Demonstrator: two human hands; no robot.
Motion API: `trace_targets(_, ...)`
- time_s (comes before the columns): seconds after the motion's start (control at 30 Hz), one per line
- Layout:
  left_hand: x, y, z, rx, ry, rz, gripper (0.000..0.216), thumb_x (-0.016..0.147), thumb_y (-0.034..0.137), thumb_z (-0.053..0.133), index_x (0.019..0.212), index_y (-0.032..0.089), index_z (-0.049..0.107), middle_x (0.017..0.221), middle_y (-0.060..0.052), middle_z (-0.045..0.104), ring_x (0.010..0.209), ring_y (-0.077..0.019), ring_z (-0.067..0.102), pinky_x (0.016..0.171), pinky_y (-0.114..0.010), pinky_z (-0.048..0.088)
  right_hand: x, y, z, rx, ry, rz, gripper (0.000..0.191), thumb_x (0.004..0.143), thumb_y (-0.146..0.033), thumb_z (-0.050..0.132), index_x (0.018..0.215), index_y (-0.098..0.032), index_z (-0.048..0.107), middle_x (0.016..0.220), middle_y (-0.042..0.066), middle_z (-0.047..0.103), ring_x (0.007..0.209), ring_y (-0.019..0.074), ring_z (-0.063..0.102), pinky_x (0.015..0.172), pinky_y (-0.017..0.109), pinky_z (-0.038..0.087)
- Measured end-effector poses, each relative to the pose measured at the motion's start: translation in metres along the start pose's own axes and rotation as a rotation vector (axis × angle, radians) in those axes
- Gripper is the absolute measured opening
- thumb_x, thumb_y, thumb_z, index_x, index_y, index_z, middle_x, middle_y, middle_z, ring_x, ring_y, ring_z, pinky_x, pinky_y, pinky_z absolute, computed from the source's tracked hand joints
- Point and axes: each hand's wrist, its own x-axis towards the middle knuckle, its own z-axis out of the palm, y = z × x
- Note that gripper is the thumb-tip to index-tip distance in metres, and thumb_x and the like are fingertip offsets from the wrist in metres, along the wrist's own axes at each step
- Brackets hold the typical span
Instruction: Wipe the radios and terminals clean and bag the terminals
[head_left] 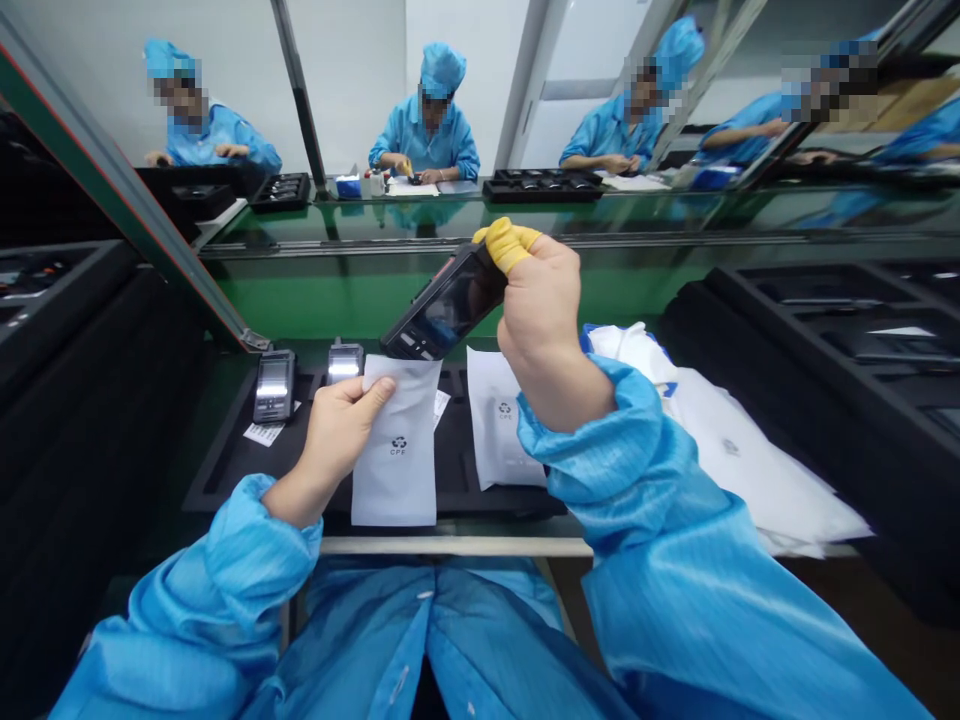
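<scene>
My left hand (337,430) pinches the upper left edge of a white plastic bag (395,480) printed with a recycling mark and "CPE". Yellow finger cots cover fingertips of my right hand (541,290), which grips one end of a black handheld device (454,300) with a screen and keys. The device is tilted, its lower end at the top edge of the bag; whether it has entered the opening I cannot tell. Another white bag (495,420) lies on the black tray (255,480), partly behind my right forearm. Two more devices, one at far left (274,385) and one behind my left hand (346,360), rest on the tray.
A pile of white bags (742,450) lies to the right. Black foam trays stand at the right (840,320) and left (67,270). A metal post (135,190) slants at left. Across the green bench (450,215), several co-workers in blue sit at work.
</scene>
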Motion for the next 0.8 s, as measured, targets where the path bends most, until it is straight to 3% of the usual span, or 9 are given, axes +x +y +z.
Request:
trace_targets(0.3,0.001,0.000,0.006,-0.247,-0.137,-0.055,0.046,0.060,0.060,0.076,0.075,0.017,0.070,0.070,-0.002,0.067,0.063,-0.0138,0.057,0.058,-0.024,0.045,-0.010,-0.017,0.005,-0.032,-0.075,0.043,0.024,0.082,-0.042,0.062,0.070,-0.021,0.065,0.076,-0.002,0.061,0.085,0.0141,0.061,0.077,0.030,0.049)
trace_targets(0.6,0.002,0.015,0.015,-0.366,-0.213,0.044,0.048,0.061,0.055,0.079,0.089,0.017,0.070,0.079,-0.003,0.071,0.078,-0.0183,0.066,0.071,-0.028,0.052,-0.019,-0.027,0.011,-0.127,-0.209,0.149,0.028,0.071,-0.045,0.070,0.067,-0.017,0.068,0.068,0.000,0.065,0.066,0.0137,0.055,0.062,0.029,0.045)
trace_targets(0.8,0.003,0.011,0.026,-0.286,-0.074,0.128,0.049,0.074,0.062,0.065,0.090,0.017,0.073,0.085,-0.006,0.073,0.083,-0.0197,0.066,0.074,-0.029,0.052,-0.029,-0.026,0.006,-0.172,-0.202,0.164,0.016,0.073,-0.031,0.066,0.070,-0.015,0.069,0.068,0.000,0.068,0.067,0.0132,0.059,0.063,0.027,0.044)
